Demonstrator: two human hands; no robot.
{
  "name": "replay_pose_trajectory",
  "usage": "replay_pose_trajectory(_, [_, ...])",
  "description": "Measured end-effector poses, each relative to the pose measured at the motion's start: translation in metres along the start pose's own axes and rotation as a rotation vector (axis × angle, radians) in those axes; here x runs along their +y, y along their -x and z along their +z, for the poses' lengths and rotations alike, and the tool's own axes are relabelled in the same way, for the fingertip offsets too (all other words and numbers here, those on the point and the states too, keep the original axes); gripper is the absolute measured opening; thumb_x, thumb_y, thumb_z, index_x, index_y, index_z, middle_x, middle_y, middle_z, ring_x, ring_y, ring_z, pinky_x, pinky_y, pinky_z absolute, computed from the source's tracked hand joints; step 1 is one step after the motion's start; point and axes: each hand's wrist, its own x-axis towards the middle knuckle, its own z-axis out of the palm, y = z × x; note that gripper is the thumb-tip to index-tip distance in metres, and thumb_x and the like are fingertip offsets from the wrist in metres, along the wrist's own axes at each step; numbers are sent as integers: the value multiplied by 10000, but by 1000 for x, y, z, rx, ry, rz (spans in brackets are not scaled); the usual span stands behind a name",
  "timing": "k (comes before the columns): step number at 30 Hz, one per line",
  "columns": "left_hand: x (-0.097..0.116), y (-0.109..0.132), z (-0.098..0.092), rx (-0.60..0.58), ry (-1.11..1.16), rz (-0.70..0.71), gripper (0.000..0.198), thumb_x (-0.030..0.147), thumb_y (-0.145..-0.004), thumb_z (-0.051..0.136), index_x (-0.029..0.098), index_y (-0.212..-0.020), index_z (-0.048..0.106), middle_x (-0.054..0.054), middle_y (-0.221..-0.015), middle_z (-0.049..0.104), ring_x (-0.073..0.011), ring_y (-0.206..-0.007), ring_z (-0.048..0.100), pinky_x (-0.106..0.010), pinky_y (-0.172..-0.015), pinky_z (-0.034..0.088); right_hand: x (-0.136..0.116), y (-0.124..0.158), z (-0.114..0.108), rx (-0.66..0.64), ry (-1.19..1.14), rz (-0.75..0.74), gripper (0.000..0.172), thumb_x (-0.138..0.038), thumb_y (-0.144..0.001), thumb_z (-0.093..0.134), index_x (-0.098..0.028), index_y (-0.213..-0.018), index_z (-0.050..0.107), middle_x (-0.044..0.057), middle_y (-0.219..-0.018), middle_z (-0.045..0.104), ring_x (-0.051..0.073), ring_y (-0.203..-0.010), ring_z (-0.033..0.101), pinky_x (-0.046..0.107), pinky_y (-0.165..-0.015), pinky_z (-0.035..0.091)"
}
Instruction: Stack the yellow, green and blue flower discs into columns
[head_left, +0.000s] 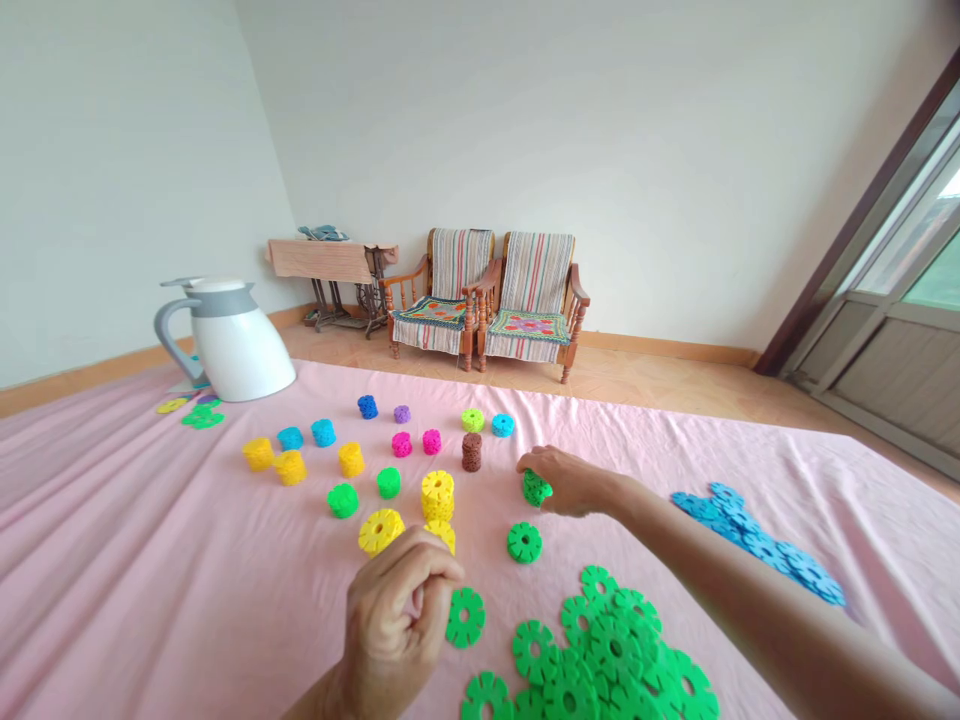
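Observation:
Thumb and fingers of my right hand [574, 482] close around a short stack of green notched discs [535, 490] on the cloth. Nearer to me stands another green stack [524, 543]. My left hand [405, 615] is curled into a loose fist, and I see nothing in it. Right beside its fingers lies a single green disc [466, 617]. Yellow stacks [438, 497] rise just beyond the left hand, which partly hides two of them. A loose heap of green discs [615, 660] spreads out in front of me, below my right forearm.
Blue discs [757, 535] lie spread at the right. Small stacks in yellow, blue, pink, purple and brown [471, 452] dot the pink cloth [247, 600]. A white jug [244, 345] stands back left, near several loose discs [202, 415]. Two wooden chairs [529, 290] are beyond.

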Motion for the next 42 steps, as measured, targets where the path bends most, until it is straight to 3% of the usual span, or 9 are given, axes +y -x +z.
replay_pose_trajectory(18, [-7,2,3,-6,-21,-22,251,10,-824,431,178,-672,539,8,-599,522,-117,-556,507,-224,-542,401,-8,4,-5,-36,28,25,356,-95,-648,628,-149,-1001,623,109,-1029,639,243,-980,580,282,-794,419])
replay_pose_trajectory(23, [-7,1,4,-3,-24,-20,251,16,-826,424,181,-679,542,9,-606,531,-118,-561,512,-223,-543,405,-11,5,-9,-43,29,38,491,-118,-629,678,-128,-1112,591,144,-1107,608,272,-1037,562,334,-850,436])
replay_pose_trajectory(26, [-6,1,3,-4,-22,-24,257,15,-829,420,182,-674,537,10,-606,531,-118,-566,509,-225,-547,404,-8,16,-19,44,-12,16,615,-157,-628,707,-116,-1215,528,167,-1191,562,289,-1122,517,383,-919,424])
replay_pose_trajectory(29, [-5,2,3,-15,-5,-21,253,15,-830,424,181,-677,536,11,-604,521,-114,-555,494,-225,-535,391,-3,39,-29,209,-128,23,487,-185,-722,643,-154,-1196,534,138,-1167,585,238,-1047,565,374,-880,460])
replay_pose_trajectory(31, [-3,3,5,-42,11,-20,250,15,-829,430,180,-672,533,11,-599,511,-114,-552,483,-228,-530,380,1,57,-32,254,-210,75,404,-197,-759,609,-171,-1158,551,111,-1106,617,202,-944,602,342,-799,497])
replay_pose_trajectory(36, [-3,8,12,-96,36,-7,256,12,-831,412,178,-660,508,19,-578,478,-111,-539,457,-234,-531,360,7,80,-17,268,-268,164,358,-126,-744,578,-170,-1099,567,88,-1035,637,175,-869,616,303,-719,510])
replay_pose_trajectory(42, [-9,8,14,-109,30,-31,270,10,-831,404,176,-652,518,15,-588,485,-114,-553,464,-236,-536,358,5,55,-3,225,-147,96,524,-118,-714,632,-144,-1226,520,136,-1168,589,208,-973,600,353,-866,466])
